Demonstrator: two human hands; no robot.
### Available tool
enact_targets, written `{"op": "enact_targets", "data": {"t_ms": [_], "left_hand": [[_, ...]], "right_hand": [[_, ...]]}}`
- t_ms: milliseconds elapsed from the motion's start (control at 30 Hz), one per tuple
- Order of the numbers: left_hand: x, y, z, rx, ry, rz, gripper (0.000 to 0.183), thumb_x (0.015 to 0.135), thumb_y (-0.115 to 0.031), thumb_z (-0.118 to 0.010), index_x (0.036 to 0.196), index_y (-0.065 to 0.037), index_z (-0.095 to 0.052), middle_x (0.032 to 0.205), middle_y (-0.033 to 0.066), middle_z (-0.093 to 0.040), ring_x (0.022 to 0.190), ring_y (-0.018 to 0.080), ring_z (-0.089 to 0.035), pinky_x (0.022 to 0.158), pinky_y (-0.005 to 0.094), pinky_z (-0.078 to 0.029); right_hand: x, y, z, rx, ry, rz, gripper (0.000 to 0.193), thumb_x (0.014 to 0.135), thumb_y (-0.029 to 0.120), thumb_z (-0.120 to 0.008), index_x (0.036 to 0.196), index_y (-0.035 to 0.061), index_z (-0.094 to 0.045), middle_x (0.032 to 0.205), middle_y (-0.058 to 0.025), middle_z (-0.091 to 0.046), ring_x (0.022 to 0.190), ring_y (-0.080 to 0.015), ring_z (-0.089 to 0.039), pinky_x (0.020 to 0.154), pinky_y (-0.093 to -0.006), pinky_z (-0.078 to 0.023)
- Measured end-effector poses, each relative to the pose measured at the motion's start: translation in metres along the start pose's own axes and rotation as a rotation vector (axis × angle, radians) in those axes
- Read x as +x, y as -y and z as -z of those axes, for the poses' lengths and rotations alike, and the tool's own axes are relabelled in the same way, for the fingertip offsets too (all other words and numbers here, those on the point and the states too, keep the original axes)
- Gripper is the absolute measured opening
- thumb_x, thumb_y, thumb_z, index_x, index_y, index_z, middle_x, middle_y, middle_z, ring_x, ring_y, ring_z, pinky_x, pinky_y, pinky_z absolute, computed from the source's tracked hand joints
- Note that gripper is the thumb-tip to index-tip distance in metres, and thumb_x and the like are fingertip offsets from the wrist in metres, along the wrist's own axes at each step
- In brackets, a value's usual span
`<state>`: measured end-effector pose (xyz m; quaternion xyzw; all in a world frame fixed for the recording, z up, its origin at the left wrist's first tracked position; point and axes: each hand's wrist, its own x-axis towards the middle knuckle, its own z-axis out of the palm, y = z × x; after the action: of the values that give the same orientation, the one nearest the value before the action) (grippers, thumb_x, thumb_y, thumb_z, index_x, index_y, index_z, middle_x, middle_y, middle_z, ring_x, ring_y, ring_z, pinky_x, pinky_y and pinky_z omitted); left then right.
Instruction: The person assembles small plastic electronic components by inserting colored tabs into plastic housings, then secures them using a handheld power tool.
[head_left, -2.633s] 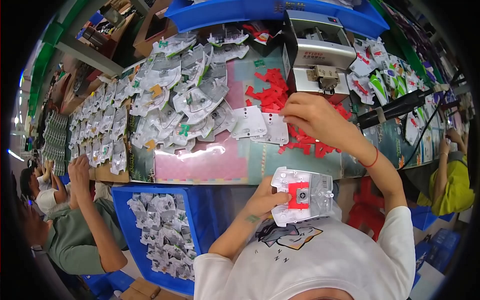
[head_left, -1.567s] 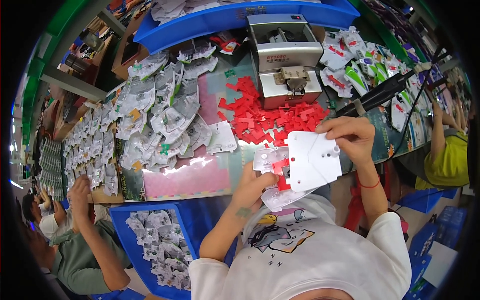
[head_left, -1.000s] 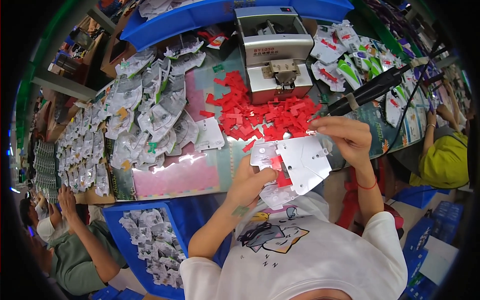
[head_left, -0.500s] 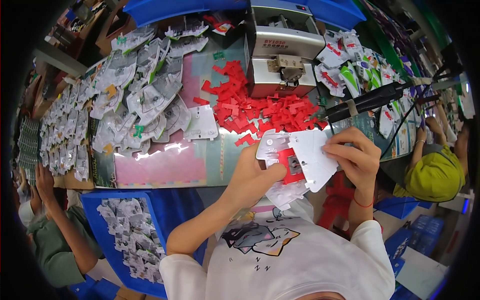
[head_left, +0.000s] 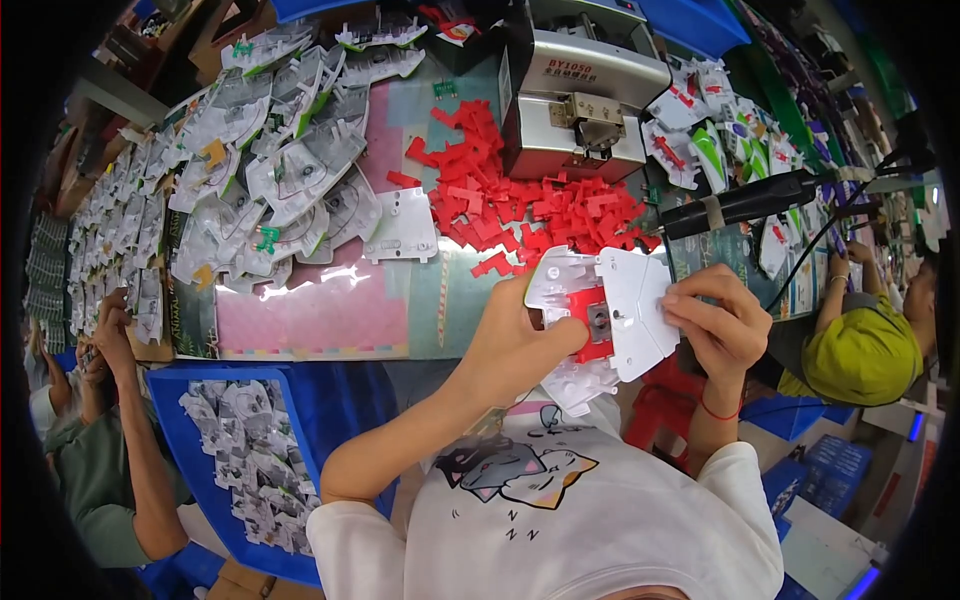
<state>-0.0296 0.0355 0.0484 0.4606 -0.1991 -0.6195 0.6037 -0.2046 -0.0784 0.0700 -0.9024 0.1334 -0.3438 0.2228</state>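
Note:
In front of my chest, my left hand [head_left: 525, 335] grips a white plastic shell [head_left: 566, 276] by its left side, thumb pressed over a red plastic bracket [head_left: 585, 301] set in the shell. A small grey part [head_left: 599, 322] sits in the middle of the bracket. To the right, a flat white panel [head_left: 640, 325] overlaps or joins the shell; I cannot tell whether it is fastened. Thumb and fingers of my right hand [head_left: 722, 318] are closed on that panel's right edge. Just beyond my hands lies a heap of loose red brackets [head_left: 560, 212] on the table.
A silver screw-feeding machine [head_left: 585, 75] stands behind the heap. A black electric screwdriver [head_left: 740, 205] reaches in from the right. White shells [head_left: 300, 185] pile up at left; finished-looking white-green pieces [head_left: 708, 155] lie at right. A blue bin [head_left: 305, 440] stands lower left. People work on both sides.
The view has shifted slightly. The shell and panel stay in both hands, turned a little, with my right fingers still at the panel's edge. The person at left has raised a hand.

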Motion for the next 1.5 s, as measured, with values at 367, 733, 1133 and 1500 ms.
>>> {"op": "enact_targets", "data": {"t_ms": [367,733,1133,1500], "left_hand": [[0.001,0.002,0.001,0.007,0.0,0.043,0.025,0.066,0.001,-0.05,0.091,0.004,-0.053,0.074,0.0015,-0.054,0.065,0.0049,-0.047,0.056,0.0219,-0.041],[-0.005,0.012,0.011,0.004,0.016,0.102,0.032,0.068,0.003,-0.05,0.099,0.004,-0.05,0.085,0.0045,-0.057,0.075,0.0083,-0.054,0.065,0.0239,-0.045],[-0.009,0.019,0.005,0.264,0.005,-0.212,0.042,0.07,0.004,-0.048,0.111,0.006,-0.045,0.092,0.0089,-0.056,0.082,0.0113,-0.054,0.072,0.0253,-0.045],[0.005,0.029,0.006,0.151,-0.096,0.039,0.043,0.063,0.006,-0.064,0.103,0.001,-0.051,0.086,0.0088,-0.058,0.071,0.0147,-0.058,0.06,0.0258,-0.049]], "right_hand": [[0.006,0.011,0.007,-0.058,0.166,-0.042,0.024,0.054,-0.001,-0.065,0.078,0.0018,-0.064,0.075,-0.0082,-0.056,0.064,-0.0205,-0.053,0.054,-0.027,-0.042],[0.012,0.001,0.003,0.053,0.491,-0.176,0.062,0.06,0.033,-0.068,0.113,0.0055,-0.053,0.118,-0.016,-0.045,0.094,-0.0288,-0.047,0.075,-0.034,-0.041],[-0.002,0.021,-0.022,0.12,0.333,-0.286,0.077,0.057,0.027,-0.072,0.124,0.0059,-0.041,0.127,-0.0175,-0.034,0.105,-0.0332,-0.045,0.074,-0.0352,-0.045],[-0.012,0.019,-0.031,0.075,0.317,-0.347,0.076,0.056,0.029,-0.072,0.123,0.0073,-0.043,0.125,-0.0189,-0.035,0.107,-0.0339,-0.043,0.074,-0.0347,-0.045]]}}
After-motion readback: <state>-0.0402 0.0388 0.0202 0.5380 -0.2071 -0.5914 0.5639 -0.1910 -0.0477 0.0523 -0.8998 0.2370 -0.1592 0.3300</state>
